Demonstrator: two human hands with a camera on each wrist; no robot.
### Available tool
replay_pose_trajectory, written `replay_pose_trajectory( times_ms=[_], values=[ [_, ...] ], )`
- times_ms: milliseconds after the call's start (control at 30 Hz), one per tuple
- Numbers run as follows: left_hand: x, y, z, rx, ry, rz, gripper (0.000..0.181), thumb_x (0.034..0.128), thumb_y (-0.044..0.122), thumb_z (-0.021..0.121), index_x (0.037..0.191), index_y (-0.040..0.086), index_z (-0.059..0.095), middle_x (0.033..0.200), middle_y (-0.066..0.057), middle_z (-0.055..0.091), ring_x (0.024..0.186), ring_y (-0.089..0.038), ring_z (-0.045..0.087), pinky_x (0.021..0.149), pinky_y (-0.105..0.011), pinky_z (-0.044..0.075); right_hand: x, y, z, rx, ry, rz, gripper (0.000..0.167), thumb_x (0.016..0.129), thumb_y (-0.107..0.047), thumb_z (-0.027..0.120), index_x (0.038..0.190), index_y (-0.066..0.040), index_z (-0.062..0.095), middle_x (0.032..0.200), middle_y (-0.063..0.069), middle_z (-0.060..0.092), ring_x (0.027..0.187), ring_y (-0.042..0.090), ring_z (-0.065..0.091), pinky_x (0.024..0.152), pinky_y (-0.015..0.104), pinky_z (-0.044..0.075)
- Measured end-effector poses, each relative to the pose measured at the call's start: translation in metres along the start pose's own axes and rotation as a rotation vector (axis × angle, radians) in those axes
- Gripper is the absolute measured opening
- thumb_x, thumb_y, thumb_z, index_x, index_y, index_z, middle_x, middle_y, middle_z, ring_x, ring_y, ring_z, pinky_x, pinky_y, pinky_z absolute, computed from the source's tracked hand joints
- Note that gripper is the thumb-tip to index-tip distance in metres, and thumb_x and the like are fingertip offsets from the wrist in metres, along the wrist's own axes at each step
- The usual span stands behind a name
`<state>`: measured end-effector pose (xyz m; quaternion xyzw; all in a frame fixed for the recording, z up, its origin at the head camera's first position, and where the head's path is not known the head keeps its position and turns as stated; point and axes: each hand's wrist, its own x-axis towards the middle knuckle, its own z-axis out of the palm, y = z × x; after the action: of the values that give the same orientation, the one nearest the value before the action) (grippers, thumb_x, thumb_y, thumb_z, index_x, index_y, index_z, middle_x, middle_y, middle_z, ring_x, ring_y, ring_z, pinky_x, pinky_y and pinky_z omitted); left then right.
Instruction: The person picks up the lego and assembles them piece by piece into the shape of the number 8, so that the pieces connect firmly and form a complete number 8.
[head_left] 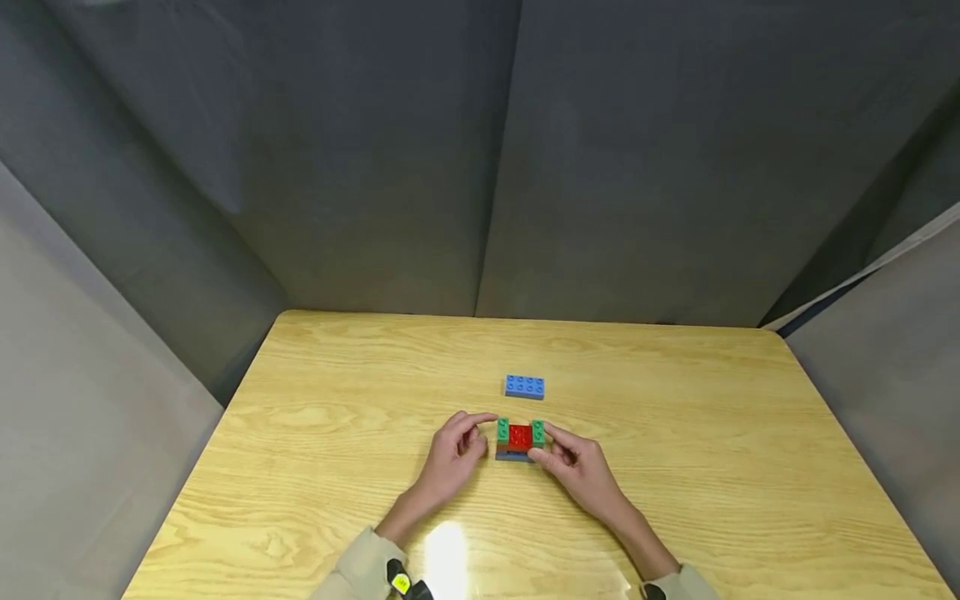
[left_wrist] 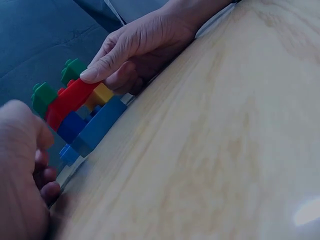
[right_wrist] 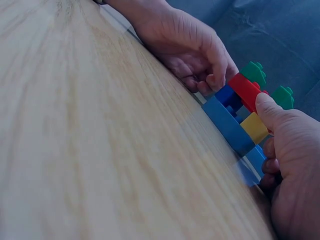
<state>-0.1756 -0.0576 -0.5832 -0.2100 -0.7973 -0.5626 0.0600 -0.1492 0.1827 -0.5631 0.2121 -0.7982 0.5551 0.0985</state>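
A small stack of toy building bricks stands on the table in front of me. Its blue base brick carries a dark blue brick and a yellow brick, set apart with a gap between them. Across these two lies a red brick, with a green brick on its left end and another green brick on its right. My right hand pinches the stack's right end, thumb on the red brick's near side. My left hand is beside the left end, index finger reaching towards the left green brick.
A loose blue brick with studs up lies on the wooden table behind the stack. Grey curtains hang behind the table's far edge and along both sides.
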Motion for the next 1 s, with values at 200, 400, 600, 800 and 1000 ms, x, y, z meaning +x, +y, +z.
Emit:
replay_pose_trajectory(
  times_ms=[200,400,600,800,1000],
  values=[
    [0.011,-0.007,-0.004,0.128,0.053,-0.01,0.038,0.0936,-0.005,0.063,0.129,0.003,0.071,0.085,0.0,0.051,0.083,-0.014,0.047,0.074,-0.027,0.042,0.001,-0.002,0.002,0.007,-0.006,-0.002,0.038,0.09,0.007,0.076,0.127,0.01,0.068,0.065,-0.003,0.044,0.059,-0.002,0.033,0.051,0.022,0.032],
    [0.022,-0.014,-0.006,0.174,0.022,-0.042,0.039,0.0945,-0.001,0.064,0.132,0.004,0.069,0.09,0.001,0.053,0.09,-0.016,0.049,0.084,-0.033,0.045,-0.003,0.024,0.005,-0.021,-0.026,0.033,0.042,0.092,-0.001,0.077,0.133,0.002,0.068,0.067,-0.008,0.045,0.059,-0.002,0.034,0.054,0.022,0.036],
    [0.03,-0.018,-0.008,0.24,-0.01,-0.051,0.04,0.095,0.001,0.068,0.135,0.005,0.068,0.093,-0.002,0.054,0.091,-0.017,0.047,0.083,-0.032,0.044,0.004,-0.005,0.003,0.012,-0.03,0.059,0.039,0.093,-0.001,0.076,0.13,0.007,0.068,0.066,-0.003,0.044,0.059,-0.001,0.034,0.054,0.021,0.033],
    [0.038,-0.023,-0.008,0.318,-0.065,-0.035,0.044,0.098,0.01,0.071,0.141,0.007,0.064,0.098,-0.003,0.056,0.091,-0.018,0.042,0.082,-0.032,0.037,0.004,-0.007,0.005,0.005,-0.019,0.053,0.038,0.092,0.001,0.077,0.128,0.008,0.069,0.065,-0.002,0.045,0.059,-0.002,0.034,0.053,0.02,0.032],
    [0.049,-0.028,-0.006,0.388,-0.119,-0.02,0.05,0.0998,0.022,0.073,0.146,0.007,0.06,0.101,-0.004,0.056,0.089,-0.016,0.04,0.083,-0.034,0.035,0.004,-0.009,0.005,0.0,-0.017,0.069,0.039,0.092,0.0,0.077,0.129,0.008,0.068,0.066,-0.001,0.046,0.059,-0.002,0.034,0.054,0.021,0.034]
  ],
)
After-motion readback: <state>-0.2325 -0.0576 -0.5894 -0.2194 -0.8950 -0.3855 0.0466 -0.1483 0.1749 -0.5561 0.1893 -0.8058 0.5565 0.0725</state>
